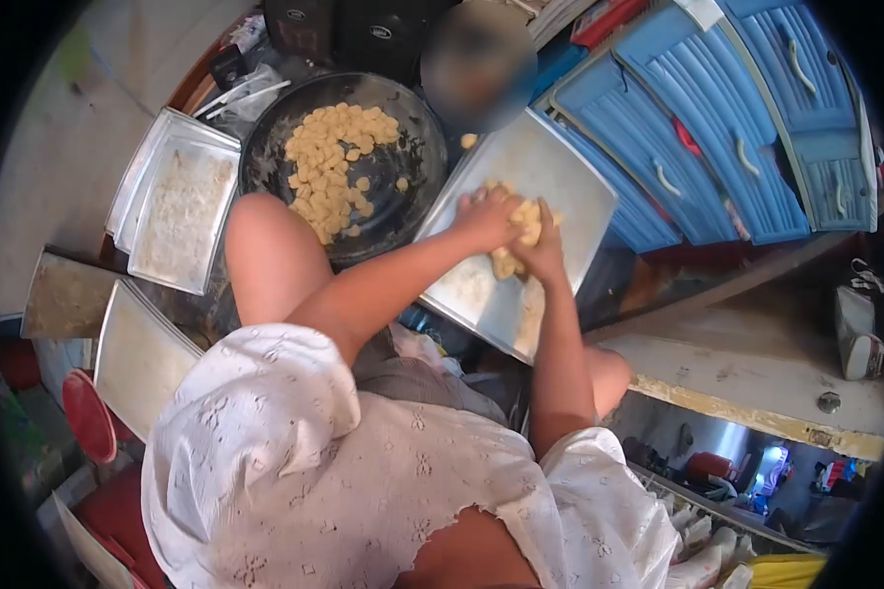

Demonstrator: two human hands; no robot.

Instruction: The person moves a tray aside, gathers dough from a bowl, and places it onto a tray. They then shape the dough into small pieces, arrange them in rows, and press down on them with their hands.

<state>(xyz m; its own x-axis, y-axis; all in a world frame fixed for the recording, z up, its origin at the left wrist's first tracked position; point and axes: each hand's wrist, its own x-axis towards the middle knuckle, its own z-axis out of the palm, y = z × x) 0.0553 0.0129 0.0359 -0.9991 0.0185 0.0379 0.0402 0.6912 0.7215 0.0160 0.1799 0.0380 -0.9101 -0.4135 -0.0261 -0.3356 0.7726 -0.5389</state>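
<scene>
Both my hands are on a pile of pale yellow dough pieces (pixel 504 263) lying on a metal tray (pixel 570 182) in front of me. My left hand (pixel 488 222) reaches in from the left, with its fingers curled over the pile. From the right, my right hand (pixel 542 251) cups the other side, its thumb and fingers around the dough. The hands partly hide the pieces beneath them. Beside the tray's left edge stands a wide black pan (pixel 417 201) holding many small dough balls (pixel 329 162). One loose dough piece (pixel 469 140) sits near the tray's upper left corner.
More metal trays (pixel 182 216) are stacked at the left, with another tray (pixel 142 344) below. A red plastic item (pixel 90 417) is at lower left. Blue drawers (pixel 697 128) stand at upper right. A wooden ledge (pixel 746 368) runs along the right, bearing a grey bag-like item (pixel 859 334).
</scene>
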